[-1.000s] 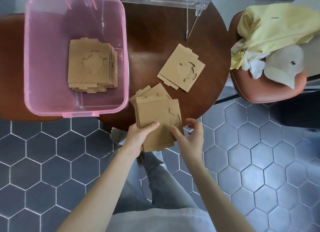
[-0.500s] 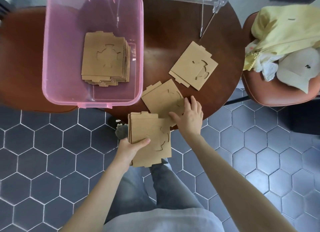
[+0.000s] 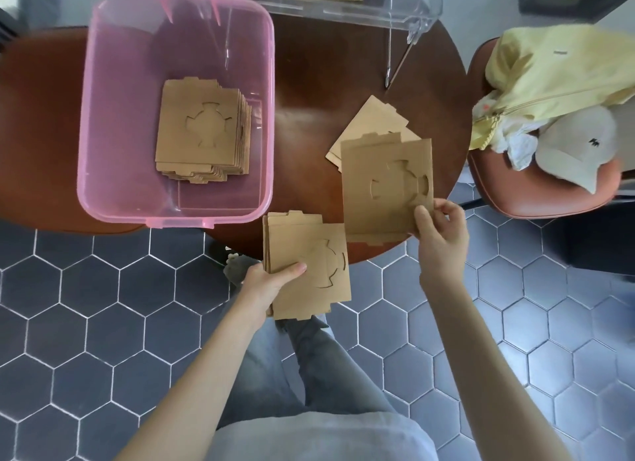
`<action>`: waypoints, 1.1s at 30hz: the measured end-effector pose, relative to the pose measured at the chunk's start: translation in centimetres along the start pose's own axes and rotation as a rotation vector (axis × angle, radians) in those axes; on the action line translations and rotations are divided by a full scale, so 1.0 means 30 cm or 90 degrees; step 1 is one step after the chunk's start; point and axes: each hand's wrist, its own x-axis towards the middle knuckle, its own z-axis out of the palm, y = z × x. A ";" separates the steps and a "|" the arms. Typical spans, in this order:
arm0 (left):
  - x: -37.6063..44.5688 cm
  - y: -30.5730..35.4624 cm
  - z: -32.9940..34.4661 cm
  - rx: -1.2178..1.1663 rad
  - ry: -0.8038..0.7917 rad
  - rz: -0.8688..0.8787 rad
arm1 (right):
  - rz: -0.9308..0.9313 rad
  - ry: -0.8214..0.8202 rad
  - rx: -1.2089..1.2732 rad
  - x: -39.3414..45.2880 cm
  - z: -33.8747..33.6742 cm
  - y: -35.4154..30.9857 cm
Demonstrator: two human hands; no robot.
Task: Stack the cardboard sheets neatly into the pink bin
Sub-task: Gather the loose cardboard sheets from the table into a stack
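A pink translucent bin (image 3: 103,185) stands on the left of a round dark wooden table (image 3: 309,93). Inside it lies a stack of brown cardboard sheets (image 3: 202,134) with a cut-out shape on top. My left hand (image 3: 271,282) grips a small bundle of sheets (image 3: 309,264) at its lower left corner, held over the table's front edge. My right hand (image 3: 439,233) pinches the lower right corner of another few sheets (image 3: 385,185), lifted just above the table. Partly under them, further sheets (image 3: 371,120) lie flat on the table.
A clear plastic container (image 3: 343,10) holding more cardboard stands at the table's far edge. To the right is an orange-brown chair (image 3: 536,199) piled with a yellow garment (image 3: 556,72) and a pale cap (image 3: 577,148). Below is a dark hexagon-tiled floor (image 3: 103,323), and my legs.
My left hand drew its bundle off the table toward me. My right hand reached for the sheets left on the table, took them by a corner and lifted them to the right.
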 end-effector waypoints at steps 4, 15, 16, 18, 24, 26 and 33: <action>0.018 0.070 0.074 -0.053 -0.017 0.010 | 0.098 -0.076 0.058 -0.053 -0.020 0.040; 0.081 0.199 0.187 -0.040 -0.049 0.049 | 0.042 -0.052 -0.197 0.004 0.079 0.075; 0.087 0.201 0.185 -0.038 -0.041 0.050 | 0.018 -0.042 -0.226 0.039 0.084 0.061; 0.093 0.202 0.177 -0.040 -0.033 0.048 | -0.044 -0.025 -0.286 0.128 0.097 0.023; 0.110 0.186 0.147 -0.029 -0.015 0.024 | -0.150 -0.130 -0.652 0.397 0.178 -0.046; 0.113 0.180 0.139 -0.020 -0.014 0.021 | -0.121 -0.154 -0.729 0.437 0.190 -0.041; 0.113 0.173 0.122 -0.007 -0.020 0.012 | -0.116 -0.071 -0.566 0.438 0.179 -0.040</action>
